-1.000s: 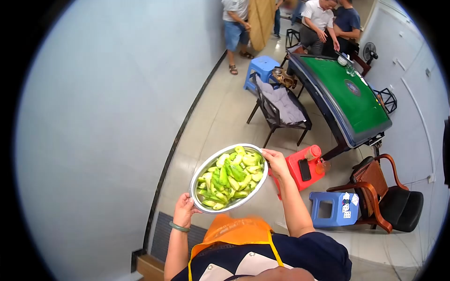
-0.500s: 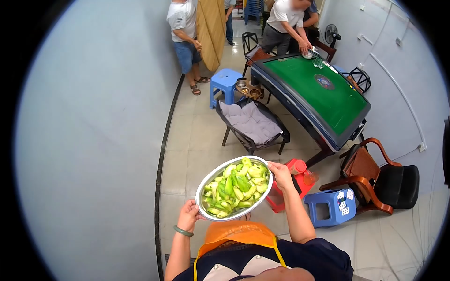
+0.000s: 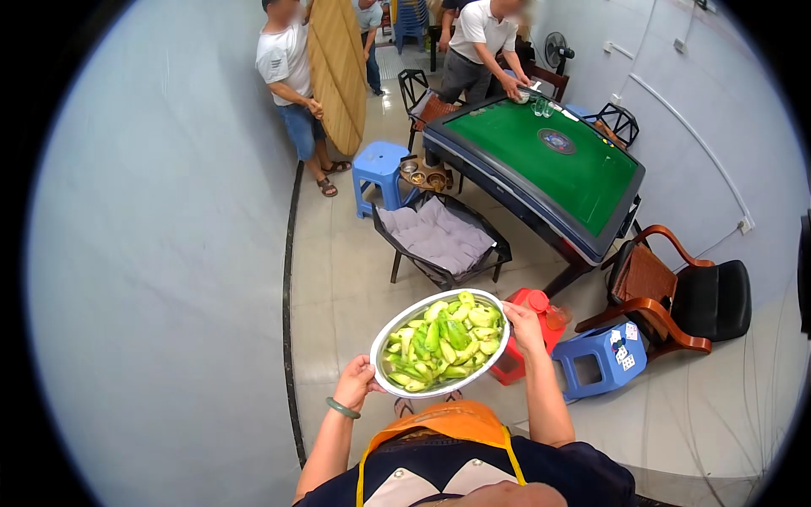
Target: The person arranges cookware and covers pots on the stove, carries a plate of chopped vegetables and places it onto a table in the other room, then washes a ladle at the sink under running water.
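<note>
I carry a round metal plate [image 3: 387,342] heaped with green vegetable slices [image 3: 443,342] in front of my orange apron. My left hand [image 3: 355,382], with a green bangle on the wrist, grips the plate's near left rim. My right hand [image 3: 524,326] grips the far right rim. The plate is held level above the tiled floor.
Ahead stand a cushioned black chair [image 3: 439,241], a green-topped game table [image 3: 553,165], a red stool [image 3: 528,325], blue stools [image 3: 596,359] [image 3: 380,173] and a wooden armchair [image 3: 667,300]. One person [image 3: 291,80] holds a wooden board by the left wall; another bends over the table.
I have walked further into the room with the plate; the chair, table and stools have shifted down and left in view. Both hands keep their grip.
</note>
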A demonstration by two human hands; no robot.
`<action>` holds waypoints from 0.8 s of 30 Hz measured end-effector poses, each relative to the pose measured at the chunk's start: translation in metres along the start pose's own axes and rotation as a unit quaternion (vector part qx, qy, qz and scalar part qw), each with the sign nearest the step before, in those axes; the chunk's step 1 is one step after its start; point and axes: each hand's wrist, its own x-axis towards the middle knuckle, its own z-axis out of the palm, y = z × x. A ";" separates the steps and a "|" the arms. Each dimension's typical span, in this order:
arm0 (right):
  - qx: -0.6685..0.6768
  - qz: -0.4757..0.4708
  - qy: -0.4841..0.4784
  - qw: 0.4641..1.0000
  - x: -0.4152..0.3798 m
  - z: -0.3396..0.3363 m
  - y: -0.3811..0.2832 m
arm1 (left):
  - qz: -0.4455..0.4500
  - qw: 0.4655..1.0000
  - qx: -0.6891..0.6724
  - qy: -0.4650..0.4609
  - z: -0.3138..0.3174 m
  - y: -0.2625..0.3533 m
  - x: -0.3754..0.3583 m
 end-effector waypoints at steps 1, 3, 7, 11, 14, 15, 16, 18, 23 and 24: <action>0.006 -0.003 0.006 1.000 -0.001 0.000 -0.002 | -0.002 1.000 0.003 -0.004 0.001 0.007 0.002; 0.006 -0.001 0.012 1.000 0.001 -0.004 0.005 | -0.001 1.000 0.007 -0.015 -0.003 0.007 0.007; 0.009 -0.001 0.018 1.000 -0.006 -0.004 -0.005 | -0.014 1.000 0.011 -0.012 0.004 0.019 -0.003; 0.012 0.006 0.020 1.000 -0.008 -0.008 -0.004 | -0.024 1.000 0.010 -0.018 0.007 0.023 -0.002; 0.003 0.002 0.016 1.000 -0.008 -0.006 -0.015 | -0.022 1.000 0.013 -0.016 0.011 0.029 -0.007; 0.002 0.003 0.016 1.000 -0.009 -0.007 -0.016 | -0.024 1.000 0.013 -0.015 0.012 0.030 -0.008; 0.001 0.003 0.016 1.000 -0.010 -0.006 -0.017 | -0.025 1.000 0.013 -0.013 0.013 0.031 -0.009; 0.010 0.010 0.018 1.000 -0.012 -0.005 -0.019 | -0.027 1.000 0.012 -0.012 0.015 0.031 -0.010; 0.019 0.023 0.015 0.999 -0.013 -0.005 -0.026 | -0.037 0.999 0.010 -0.008 0.019 0.036 -0.015; 0.015 0.022 0.018 0.999 -0.014 -0.005 -0.025 | -0.039 0.999 0.010 -0.008 0.018 0.035 -0.015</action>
